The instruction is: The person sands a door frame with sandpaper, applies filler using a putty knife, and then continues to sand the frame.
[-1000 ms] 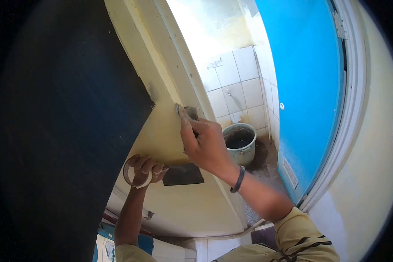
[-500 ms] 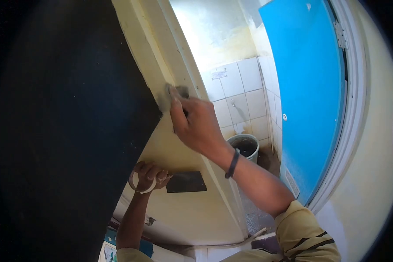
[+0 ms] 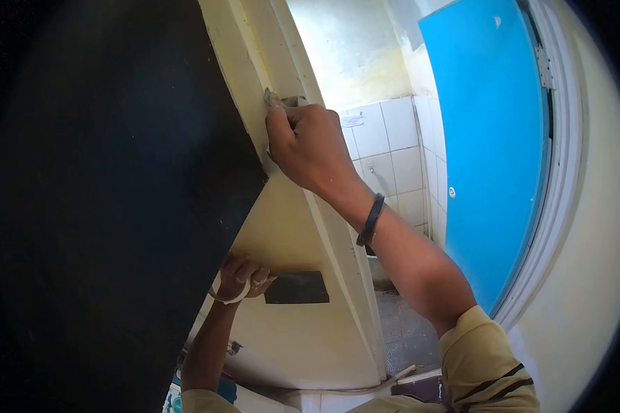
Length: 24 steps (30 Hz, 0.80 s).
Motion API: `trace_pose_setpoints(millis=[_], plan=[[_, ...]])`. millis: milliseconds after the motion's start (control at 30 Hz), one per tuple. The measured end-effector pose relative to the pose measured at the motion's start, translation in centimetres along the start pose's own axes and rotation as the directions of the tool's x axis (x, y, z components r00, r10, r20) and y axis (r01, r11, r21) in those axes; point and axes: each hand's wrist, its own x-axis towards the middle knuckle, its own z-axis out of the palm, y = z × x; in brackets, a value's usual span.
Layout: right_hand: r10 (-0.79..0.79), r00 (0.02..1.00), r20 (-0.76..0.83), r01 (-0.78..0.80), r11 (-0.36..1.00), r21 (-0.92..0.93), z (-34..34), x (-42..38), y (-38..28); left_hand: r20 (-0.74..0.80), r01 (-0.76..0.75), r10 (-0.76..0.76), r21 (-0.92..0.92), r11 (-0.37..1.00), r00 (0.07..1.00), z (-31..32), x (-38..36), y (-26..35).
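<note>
Cream frame (image 3: 281, 48), dull grey scrap (image 3: 294, 101)

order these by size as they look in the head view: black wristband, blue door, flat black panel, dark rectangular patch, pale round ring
1. Flat black panel
2. Blue door
3. Dark rectangular patch

Unranked: black wristband and pale round ring look alike in size; the ring is partly hidden.

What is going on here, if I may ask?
The person's right hand pinches a small grey piece, possibly sandpaper, at the cream door frame. Lower down, the left hand, fingers curled, has a pale ring, perhaps a tape roll, at its wrist. Beside it is a dark rectangle.
</note>
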Motion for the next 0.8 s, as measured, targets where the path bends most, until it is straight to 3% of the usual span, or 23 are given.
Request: trace_pose_setpoints(millis=[33,133,233,333,433,567,800], plan=[[0.011,1.0,0.0,-0.011,1.0,0.008,0.0,0.1,-0.1,0.003,0.001,0.0,-0.016,1.0,1.0,0.3,-0.5,-0.1],[-0.222,0.966,-0.133,0.221,0.975,-0.02,1.0,-1.5,1.6,0.001,-0.018,0.018,-0.028,0.999,1.0,0.1,-0.4,0.0],[-0.04,0.995,0.086,0.047,0.996,-0.075,-0.7,-4.2,1.5,-0.011,-0.021,0.021,-0.039,0.999,1.0,0.4,-0.6,-0.2],[-0.233,0.971,0.046,0.238,0.954,-0.183,-1.6,-5.8,1.9,0.03,0.021,-0.019,-0.074,0.997,0.999,-0.3,0.4,0.1],[-0.441,0.897,-0.041,0.394,0.837,-0.381,-1.9,-4.7,1.7,0.071,0.024,-0.023,-0.011,1.0,0.997,0.2,-0.3,0.1],[-0.427,0.887,0.173,0.412,0.567,-0.714,-2.6,-3.3,1.0,0.012,-0.021,0.021,0.001,1.0,1.0,0.5,-0.3,-0.1],[-0.475,0.837,0.274,0.498,0.451,-0.741,-0.7,-2.7,3.8,0.011,-0.047,0.047,0.029,0.998,0.999,0.1,-0.3,-0.3]])
